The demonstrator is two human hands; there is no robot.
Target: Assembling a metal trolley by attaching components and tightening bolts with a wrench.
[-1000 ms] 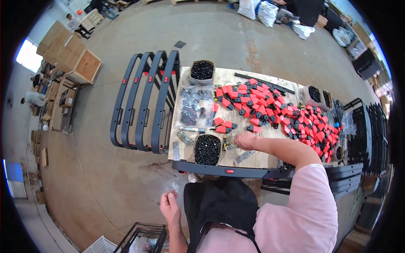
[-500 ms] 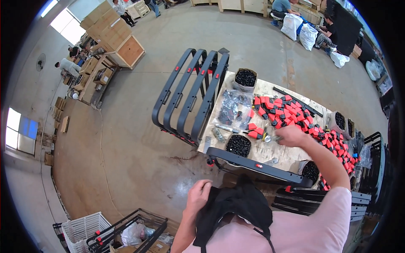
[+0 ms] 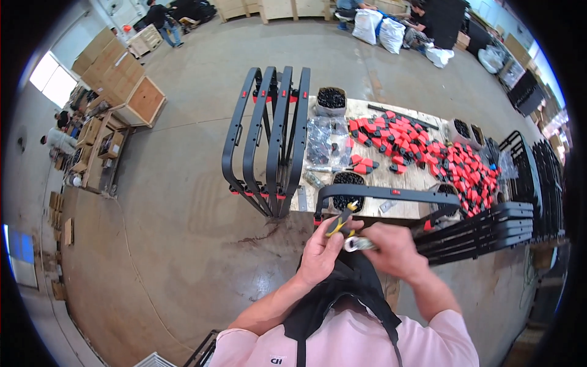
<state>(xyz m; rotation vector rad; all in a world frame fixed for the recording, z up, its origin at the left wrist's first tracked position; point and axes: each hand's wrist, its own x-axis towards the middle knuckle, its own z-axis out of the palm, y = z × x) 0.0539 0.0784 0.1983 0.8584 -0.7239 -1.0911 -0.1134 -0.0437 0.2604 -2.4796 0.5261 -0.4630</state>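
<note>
just above your black apron (image 3: 333, 290), near side of the table (image 3: 356, 111), both your hands are up close together. your left hand (image 3: 321, 254) has its fingers curled round yellow-and-black pliers (image 3: 337, 226), thumb over the handles, nose pointing up and to the right. your right hand (image 3: 396, 246) is closed round a silver ring-ended tool (image 3: 353, 244), ring end toward your left hand, just below the pliers; rest of the tool hidden by your fingers. whether the two tools touch, can't tell.

right behind your hands, a black curved frame (image 3: 422, 197) with a red reflector (image 3: 395, 192) runs along the near table edge. behind it, a box of small black parts (image 3: 348, 178), partly covered by the frame. further back, a big heap of red-and-black pieces (image 3: 416, 144), with a clear plastic bag (image 3: 320, 139) to its left. four upright black frames (image 3: 249, 137) stand left of the table, and stacked black bars (image 3: 483, 227) sit at right.
</note>
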